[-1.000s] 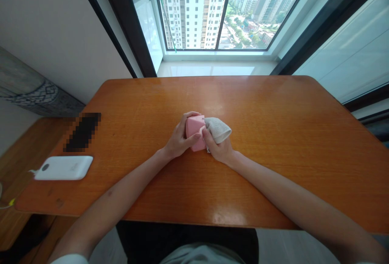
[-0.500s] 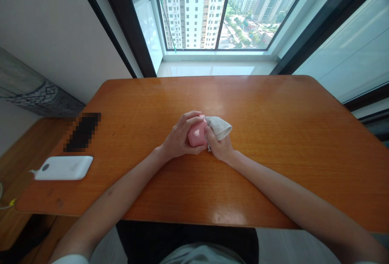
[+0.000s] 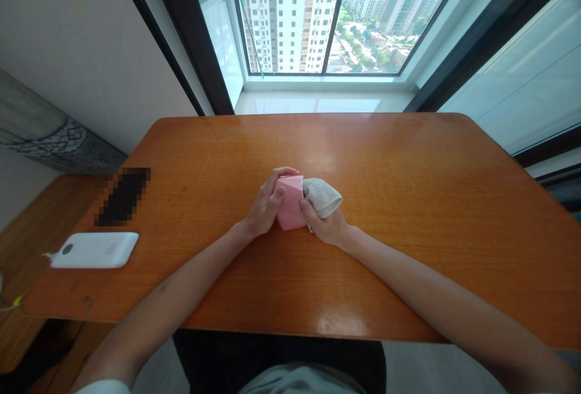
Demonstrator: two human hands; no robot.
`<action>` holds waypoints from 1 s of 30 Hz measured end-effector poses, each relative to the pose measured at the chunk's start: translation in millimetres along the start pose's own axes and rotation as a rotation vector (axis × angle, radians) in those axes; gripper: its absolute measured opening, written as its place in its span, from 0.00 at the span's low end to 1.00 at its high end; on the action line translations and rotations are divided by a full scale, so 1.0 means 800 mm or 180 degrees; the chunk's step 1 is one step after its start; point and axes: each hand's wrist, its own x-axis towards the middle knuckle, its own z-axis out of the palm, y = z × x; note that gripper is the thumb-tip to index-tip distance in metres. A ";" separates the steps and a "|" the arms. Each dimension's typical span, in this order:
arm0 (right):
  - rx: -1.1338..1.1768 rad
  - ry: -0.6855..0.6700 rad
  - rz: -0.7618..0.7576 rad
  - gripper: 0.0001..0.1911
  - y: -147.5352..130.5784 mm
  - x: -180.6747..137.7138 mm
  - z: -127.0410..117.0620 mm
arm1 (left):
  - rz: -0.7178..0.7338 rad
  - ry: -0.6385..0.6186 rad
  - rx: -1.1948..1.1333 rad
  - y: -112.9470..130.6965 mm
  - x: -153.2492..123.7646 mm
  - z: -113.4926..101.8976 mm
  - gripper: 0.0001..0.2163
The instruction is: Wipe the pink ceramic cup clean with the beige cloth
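Observation:
Above the middle of the wooden table, a small pink angular object is held; its exact kind does not show. My left hand grips it from the left, thumb over the near face and fingers behind its top. A light grey cloth is bunched in my right hand, closed round it with the thumb in front. The cloth presses against the pink object's right side. My right fingers are mostly hidden behind the cloth.
On the table's left lie a white oblong device with a cable and a dark blurred-out item. A window stands beyond the far edge. Grey patterned fabric hangs at the left.
The pink object has been turned, showing a broader flat face. My left thumb has moved from its lower edge onto that face. My right hand and cloth have shifted slightly left.

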 end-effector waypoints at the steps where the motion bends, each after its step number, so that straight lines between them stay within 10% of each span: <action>1: 0.0001 0.0008 -0.0022 0.16 0.000 0.000 0.000 | 0.0231 0.0068 0.0078 0.000 0.000 -0.001 0.29; 10: 0.0330 0.0005 0.0097 0.16 -0.005 0.007 -0.005 | 0.1912 -0.0574 0.1345 -0.005 0.010 -0.024 0.43; 17: 0.0090 0.0083 -0.0093 0.16 0.000 0.001 -0.005 | 0.1379 -0.0338 0.0896 0.011 0.008 -0.010 0.28; 25: -0.0064 -0.0005 -0.0399 0.13 0.006 -0.005 0.001 | -0.0442 -0.0041 -0.0165 0.013 0.002 0.002 0.25; 30: 0.0052 -0.0010 -0.0324 0.13 0.009 -0.008 0.003 | 0.0241 0.0103 -0.0007 0.003 0.000 -0.001 0.27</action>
